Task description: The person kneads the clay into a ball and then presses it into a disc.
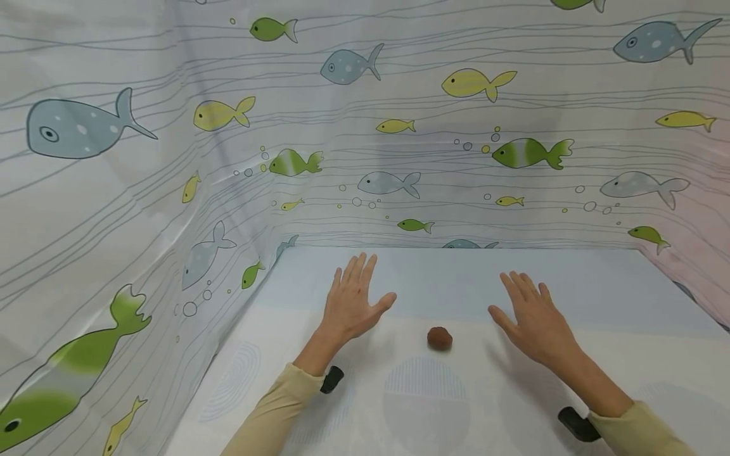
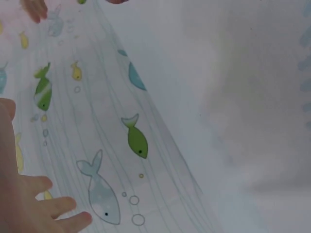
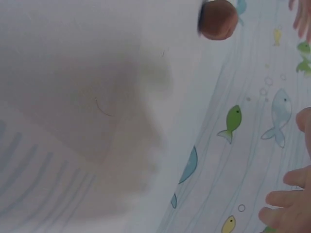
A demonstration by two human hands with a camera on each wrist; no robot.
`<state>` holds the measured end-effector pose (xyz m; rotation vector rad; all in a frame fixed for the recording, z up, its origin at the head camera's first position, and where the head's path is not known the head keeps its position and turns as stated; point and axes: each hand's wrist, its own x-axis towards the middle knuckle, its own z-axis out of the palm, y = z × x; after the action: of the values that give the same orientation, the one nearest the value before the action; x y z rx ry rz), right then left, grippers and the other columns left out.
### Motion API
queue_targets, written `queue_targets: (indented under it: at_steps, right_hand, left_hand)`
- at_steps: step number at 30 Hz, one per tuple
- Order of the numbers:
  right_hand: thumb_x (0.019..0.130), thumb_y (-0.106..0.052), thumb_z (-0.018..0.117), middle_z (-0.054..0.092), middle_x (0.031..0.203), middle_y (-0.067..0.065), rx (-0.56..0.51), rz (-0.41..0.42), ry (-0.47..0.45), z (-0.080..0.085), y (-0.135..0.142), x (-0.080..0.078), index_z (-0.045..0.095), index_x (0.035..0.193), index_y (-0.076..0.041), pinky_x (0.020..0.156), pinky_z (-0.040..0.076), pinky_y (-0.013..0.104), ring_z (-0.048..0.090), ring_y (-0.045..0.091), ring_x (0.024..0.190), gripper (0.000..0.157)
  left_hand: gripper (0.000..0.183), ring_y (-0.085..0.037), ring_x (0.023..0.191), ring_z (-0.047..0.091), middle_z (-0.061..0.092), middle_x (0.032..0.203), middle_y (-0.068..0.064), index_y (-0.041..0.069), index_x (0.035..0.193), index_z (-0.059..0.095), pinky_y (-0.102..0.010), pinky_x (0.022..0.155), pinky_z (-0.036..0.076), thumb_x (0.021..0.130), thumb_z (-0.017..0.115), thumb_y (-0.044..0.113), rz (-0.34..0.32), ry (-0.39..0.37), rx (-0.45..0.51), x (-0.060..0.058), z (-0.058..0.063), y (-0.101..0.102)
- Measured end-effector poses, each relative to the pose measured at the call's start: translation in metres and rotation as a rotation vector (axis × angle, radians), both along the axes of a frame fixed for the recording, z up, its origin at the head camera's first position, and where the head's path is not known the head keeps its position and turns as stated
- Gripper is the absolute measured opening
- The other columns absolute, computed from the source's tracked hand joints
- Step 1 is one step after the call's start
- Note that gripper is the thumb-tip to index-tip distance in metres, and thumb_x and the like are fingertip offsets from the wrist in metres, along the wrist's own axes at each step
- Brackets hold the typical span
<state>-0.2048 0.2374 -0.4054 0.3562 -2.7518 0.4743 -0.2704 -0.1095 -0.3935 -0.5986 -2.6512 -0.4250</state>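
Note:
A small reddish-brown lump lies on the white table between the two hands; what it is made of I cannot tell. It also shows as a brown lump at the top of the right wrist view. My left hand hovers left of it, fingers straight and thumb spread toward the middle. On the other side my right hand is held above the table, fingers extended, thumb pointing inward. Neither hand touches the lump or holds anything. Parts of the left fingers and right fingers show in their own wrist views.
The table has a pale blue band at its far side and printed circles nearer me. A fish-print curtain rises behind the table and along its left side. Dark bands sit at both wrists, by the beige sleeves.

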Motion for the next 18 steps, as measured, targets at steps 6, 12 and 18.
queue_targets:
  at_steps: [6, 12, 18]
  right_hand:
    - [0.101, -0.043, 0.051, 0.025, 0.156, 0.029, -0.041, 0.018, -0.041, 0.0, -0.005, -0.001, 0.022, 0.155, 0.003, 0.119, 0.009, 0.057, 0.02, 0.046, 0.145, 0.076]
    - [0.101, -0.043, 0.051, 0.026, 0.157, 0.028, -0.045, 0.03, -0.063, -0.001, -0.013, -0.002, 0.022, 0.155, 0.003, 0.118, 0.01, 0.059, 0.02, 0.046, 0.145, 0.076]
    - [0.1, -0.043, 0.052, 0.027, 0.157, 0.027, -0.043, 0.043, -0.078, -0.004, -0.023, -0.005, 0.025, 0.154, 0.002, 0.117, 0.012, 0.061, 0.02, 0.046, 0.145, 0.075]
  left_hand:
    - [0.083, -0.031, 0.148, 0.026, 0.029, 0.16, -0.013, 0.014, 0.157, 0.028, -0.058, 0.117, 0.022, 0.093, 0.043, 0.065, -0.04, -0.015, 0.08, 0.002, 0.002, 0.003]
    - [0.081, -0.03, 0.148, 0.028, 0.03, 0.161, -0.01, 0.017, 0.157, 0.029, -0.054, 0.117, 0.026, 0.093, 0.042, 0.065, -0.071, -0.08, 0.18, 0.005, 0.005, 0.006]
    - [0.077, -0.025, 0.147, 0.028, 0.029, 0.161, -0.003, 0.021, 0.157, 0.028, -0.058, 0.11, 0.033, 0.095, 0.04, 0.066, -0.104, -0.21, 0.326, 0.008, 0.005, 0.012]
